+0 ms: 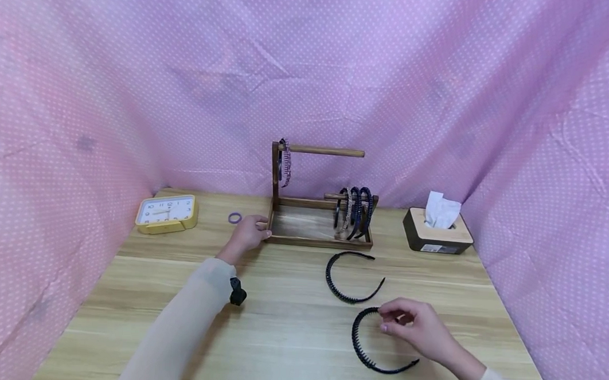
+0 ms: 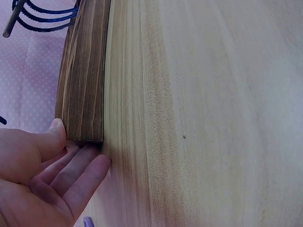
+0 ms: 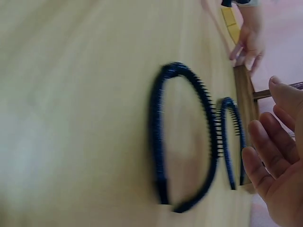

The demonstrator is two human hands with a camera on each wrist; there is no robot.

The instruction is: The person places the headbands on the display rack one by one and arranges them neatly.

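Observation:
A dark wooden headband rack (image 1: 314, 241) with a tray base and two rods stands at the back of the table. My left hand (image 1: 249, 232) grips its left front corner, thumb at the top edge and fingers at the end, as the left wrist view shows. In the head view my right hand (image 1: 416, 327) is beside the upper end of a black toothed headband (image 1: 357, 336). In the right wrist view its fingers (image 3: 255, 165) are loosely bent, apart from the headband. Another black headband (image 1: 331, 277) lies between that one and the rack.
Several headbands (image 1: 355, 210) hang on the lower rod. A pink headband (image 1: 287, 163) and a dark one hang at the upper rod's left end. A yellow clock (image 1: 168, 214), a purple ring (image 1: 235, 217) and a tissue box (image 1: 436, 231) stand or lie at the sides. Pink cloth surrounds the table.

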